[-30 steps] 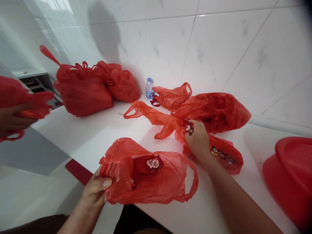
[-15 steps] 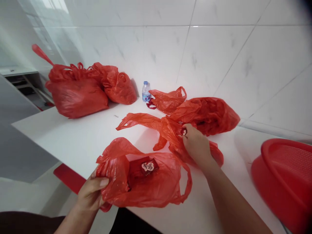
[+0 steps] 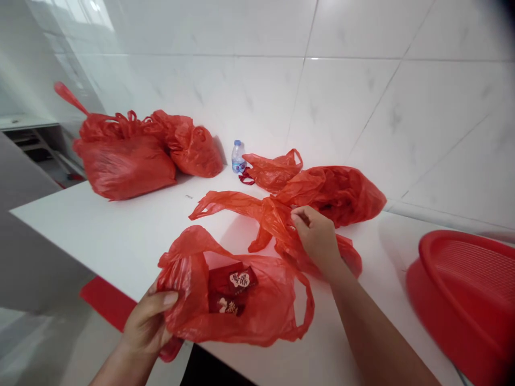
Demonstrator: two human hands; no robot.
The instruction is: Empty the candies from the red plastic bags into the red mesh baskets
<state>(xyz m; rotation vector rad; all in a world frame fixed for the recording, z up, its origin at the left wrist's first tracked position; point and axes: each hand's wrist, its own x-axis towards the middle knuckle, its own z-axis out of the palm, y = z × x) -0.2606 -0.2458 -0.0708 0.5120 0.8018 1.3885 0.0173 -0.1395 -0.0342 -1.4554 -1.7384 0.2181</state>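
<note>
My left hand [image 3: 148,321] grips the left edge of a red plastic bag [image 3: 257,311] lying at the near edge of the white table [image 3: 120,236]. Dark red packets [image 3: 231,287] with white print show through its open mouth. My right hand [image 3: 316,236] is closed in a pinch on a second, crumpled red bag [image 3: 281,222] just beyond, its handles trailing left. What the fingers hold besides the plastic is hidden.
Two full, tied red bags [image 3: 124,161] stand at the table's far left. More crumpled red bags [image 3: 338,190] and a small water bottle [image 3: 237,156] lie against the tiled wall. A red plastic basin [image 3: 466,300] sits at the right edge.
A person's hand with a red bag at far left has gone from view. My right hand drew slightly back and closed; a small packet seen at its fingertips no longer shows. A second packet shows in the near bag.
</note>
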